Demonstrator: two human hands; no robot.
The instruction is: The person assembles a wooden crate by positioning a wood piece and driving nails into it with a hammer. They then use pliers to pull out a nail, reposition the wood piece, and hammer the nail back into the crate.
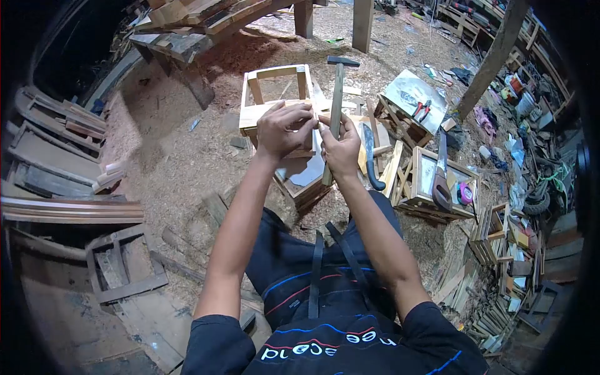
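My right hand [340,147] grips the wooden handle of a hammer [337,94] that stands upright, its dark metal head at the top. My left hand [284,128] is right beside it, fingertips pinched together against the right hand's fingers over something too small to make out. Both hands hover above a small open wooden frame [275,94] of pale slats resting on the sawdust floor in front of me. A flat pale piece [306,172] lies just under my hands.
A dark-handled knife [370,156] lies to the right of my hands. Small wooden crates [437,181] hold a saw and tape; red pliers [422,109] rest on a sheet. Planks lie left, a workbench [187,25] stands far, posts [362,22] rise behind.
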